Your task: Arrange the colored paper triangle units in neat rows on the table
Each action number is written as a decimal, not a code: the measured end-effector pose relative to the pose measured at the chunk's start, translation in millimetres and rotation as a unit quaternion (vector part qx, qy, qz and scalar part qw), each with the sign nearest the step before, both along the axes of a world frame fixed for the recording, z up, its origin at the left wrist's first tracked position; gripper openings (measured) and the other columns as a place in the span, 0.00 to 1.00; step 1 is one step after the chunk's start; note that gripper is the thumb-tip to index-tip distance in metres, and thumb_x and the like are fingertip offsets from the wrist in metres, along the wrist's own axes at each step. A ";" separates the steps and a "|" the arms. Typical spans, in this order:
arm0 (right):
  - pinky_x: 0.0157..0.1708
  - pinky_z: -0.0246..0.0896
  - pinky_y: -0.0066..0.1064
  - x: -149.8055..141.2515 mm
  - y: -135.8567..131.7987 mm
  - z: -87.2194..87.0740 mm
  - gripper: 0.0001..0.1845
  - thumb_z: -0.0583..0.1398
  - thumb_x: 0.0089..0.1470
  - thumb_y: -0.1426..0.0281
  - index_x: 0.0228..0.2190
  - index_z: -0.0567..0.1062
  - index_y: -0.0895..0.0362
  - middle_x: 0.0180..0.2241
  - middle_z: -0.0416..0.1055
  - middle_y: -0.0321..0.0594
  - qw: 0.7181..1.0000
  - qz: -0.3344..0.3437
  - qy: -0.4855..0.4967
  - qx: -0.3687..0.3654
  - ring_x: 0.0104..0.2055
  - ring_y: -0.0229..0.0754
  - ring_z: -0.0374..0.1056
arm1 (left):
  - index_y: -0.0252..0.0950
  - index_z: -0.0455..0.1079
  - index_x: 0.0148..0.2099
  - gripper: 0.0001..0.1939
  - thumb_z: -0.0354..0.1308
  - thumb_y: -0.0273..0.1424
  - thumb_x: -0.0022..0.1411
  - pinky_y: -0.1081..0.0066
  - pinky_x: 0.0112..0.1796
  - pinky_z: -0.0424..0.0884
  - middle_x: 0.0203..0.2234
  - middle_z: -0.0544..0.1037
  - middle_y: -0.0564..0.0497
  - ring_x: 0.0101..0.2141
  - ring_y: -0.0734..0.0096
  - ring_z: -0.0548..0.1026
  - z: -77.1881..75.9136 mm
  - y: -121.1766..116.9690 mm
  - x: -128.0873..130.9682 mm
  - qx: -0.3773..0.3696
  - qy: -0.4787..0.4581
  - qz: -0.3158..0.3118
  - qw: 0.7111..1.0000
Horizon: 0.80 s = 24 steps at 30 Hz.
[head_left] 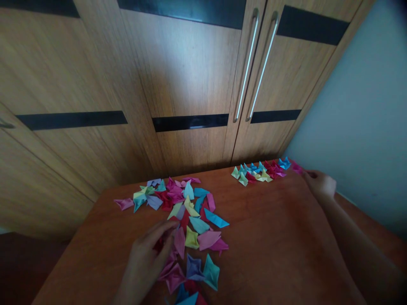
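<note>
Small folded paper pieces in many colours lie in a loose pile (176, 195) on the left half of the wooden table. My left hand (148, 250) reaches into the near left side of this pile, thumb and fingers curled around a red folded paper piece (160, 243), which they partly hide. Beside those fingertips lies a pink piece (179, 242). At the far right corner, my right hand (320, 184) is closed, its fingertips pinching a magenta folded paper piece (296, 167). Just left of it, a blue piece (284, 163) ends a tight group of folded pieces (262, 171).
The reddish-brown table (254, 241) meets a wooden cupboard (190, 76) with dark strips and long metal handles (248, 63). A pale wall (359, 140) rises at the right. Purple and teal pieces (211, 272) lie nearer the front, with blue and red ones below.
</note>
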State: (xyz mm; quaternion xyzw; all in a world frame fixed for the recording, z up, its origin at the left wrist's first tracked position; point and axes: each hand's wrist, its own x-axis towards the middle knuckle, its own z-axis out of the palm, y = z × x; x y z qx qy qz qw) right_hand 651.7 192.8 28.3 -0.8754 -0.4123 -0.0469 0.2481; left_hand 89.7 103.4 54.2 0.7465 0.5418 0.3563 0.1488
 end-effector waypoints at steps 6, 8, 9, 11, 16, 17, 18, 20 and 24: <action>0.27 0.57 0.36 8.5 9.5 -20.5 0.23 0.57 0.54 0.57 0.44 0.80 0.58 0.39 0.74 0.60 0.997 -0.006 0.004 -0.077 0.35 0.52 0.71 | 0.44 0.77 0.42 0.11 0.55 0.36 0.61 0.72 0.42 0.76 0.39 0.83 0.53 0.39 0.65 0.81 -1.0 1.6 -4.0 -0.001 0.013 0.022 1.000; 0.29 0.58 0.36 10.6 15.6 -25.4 0.23 0.57 0.54 0.56 0.45 0.79 0.57 0.40 0.74 0.60 0.996 -0.008 0.003 -0.094 0.37 0.54 0.71 | 0.45 0.77 0.42 0.11 0.55 0.37 0.60 0.72 0.42 0.76 0.39 0.83 0.53 0.39 0.65 0.81 -0.4 2.2 -4.8 -0.002 0.020 0.024 1.000; 0.30 0.59 0.37 12.2 19.1 -27.6 0.24 0.56 0.54 0.56 0.45 0.78 0.56 0.40 0.74 0.60 0.995 -0.012 0.002 -0.099 0.38 0.55 0.71 | 0.45 0.77 0.43 0.11 0.55 0.37 0.60 0.72 0.42 0.76 0.39 0.83 0.54 0.39 0.65 0.81 -0.2 2.6 -4.9 -0.004 0.023 0.023 0.999; 0.31 0.61 0.38 15.9 26.5 -31.7 0.24 0.55 0.55 0.55 0.46 0.78 0.56 0.41 0.73 0.59 0.994 -0.020 0.000 -0.108 0.40 0.56 0.71 | 0.45 0.77 0.43 0.12 0.55 0.38 0.60 0.72 0.42 0.76 0.39 0.83 0.53 0.39 0.64 0.81 -0.3 3.0 -4.8 -0.005 0.027 0.023 0.999; 0.34 0.64 0.41 21.7 41.4 -40.3 0.23 0.56 0.54 0.55 0.45 0.78 0.53 0.44 0.73 0.57 0.992 -0.023 0.002 -0.125 0.43 0.58 0.71 | 0.44 0.77 0.42 0.12 0.55 0.38 0.61 0.71 0.43 0.76 0.39 0.83 0.53 0.39 0.64 0.81 -2.8 3.0 -5.7 -0.007 0.025 0.030 0.999; 0.34 0.64 0.41 21.8 43.5 -41.6 0.23 0.56 0.53 0.55 0.46 0.78 0.53 0.44 0.73 0.57 0.992 -0.023 0.003 -0.127 0.43 0.59 0.71 | 0.45 0.77 0.42 0.12 0.55 0.38 0.61 0.71 0.43 0.76 0.39 0.83 0.53 0.39 0.64 0.81 -3.2 3.0 -6.2 -0.010 0.024 0.029 0.999; 0.34 0.65 0.42 21.7 45.3 -42.8 0.24 0.56 0.53 0.55 0.46 0.78 0.53 0.44 0.73 0.58 0.992 -0.024 0.004 -0.127 0.43 0.59 0.71 | 0.45 0.77 0.42 0.12 0.55 0.38 0.61 0.71 0.42 0.76 0.39 0.83 0.53 0.39 0.65 0.81 -3.2 3.1 -6.6 -0.012 0.023 0.029 0.999; 0.35 0.65 0.43 21.1 48.0 -44.7 0.24 0.56 0.53 0.55 0.46 0.78 0.54 0.44 0.73 0.58 0.992 -0.022 0.006 -0.127 0.43 0.60 0.70 | 0.45 0.77 0.42 0.12 0.55 0.39 0.61 0.72 0.41 0.76 0.39 0.83 0.54 0.39 0.65 0.81 -2.4 3.3 -7.0 -0.017 0.018 0.030 0.999; 0.36 0.65 0.43 20.3 51.0 -47.0 0.25 0.55 0.54 0.55 0.47 0.78 0.54 0.45 0.73 0.57 0.992 -0.020 0.006 -0.122 0.45 0.61 0.70 | 0.44 0.77 0.42 0.12 0.55 0.38 0.61 0.73 0.39 0.77 0.38 0.83 0.53 0.38 0.65 0.81 2.3 3.5 -6.4 -0.023 0.004 0.033 0.999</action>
